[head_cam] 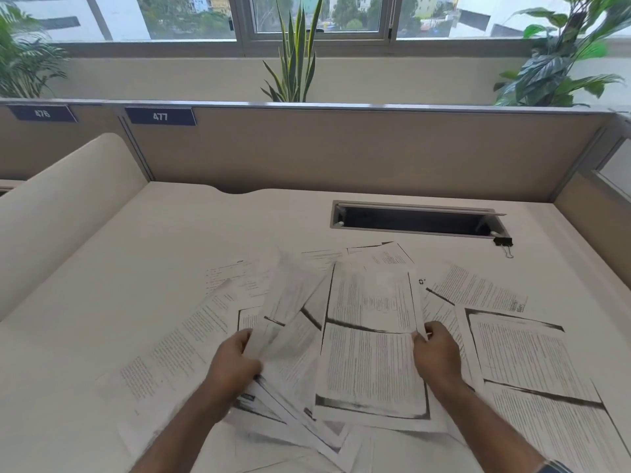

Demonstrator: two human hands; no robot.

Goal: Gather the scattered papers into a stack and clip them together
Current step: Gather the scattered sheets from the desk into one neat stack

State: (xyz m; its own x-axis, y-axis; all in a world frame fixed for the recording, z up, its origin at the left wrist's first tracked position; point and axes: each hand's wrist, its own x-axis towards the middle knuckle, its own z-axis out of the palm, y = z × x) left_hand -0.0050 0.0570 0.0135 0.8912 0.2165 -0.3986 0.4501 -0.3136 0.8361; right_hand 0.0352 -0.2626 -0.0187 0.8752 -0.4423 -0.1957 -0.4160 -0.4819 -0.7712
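Several printed sheets lie scattered and overlapping on the pale desk [102,268]. My left hand [235,363] grips a fanned bunch of sheets [290,339] by its left edge. My right hand [435,356] pinches the right edge of one printed sheet [368,346] that lies on top in the middle. More loose sheets spread to the right [532,363], to the left [170,356] and further back [375,256]. A black binder clip [503,242] sits on the desk at the back right, apart from both hands.
An open cable slot [415,220] is cut into the desk behind the papers. A beige partition [341,151] with the label 477 closes off the back, and a curved divider [68,206] stands on the left. Plants stand behind the partition by the window.
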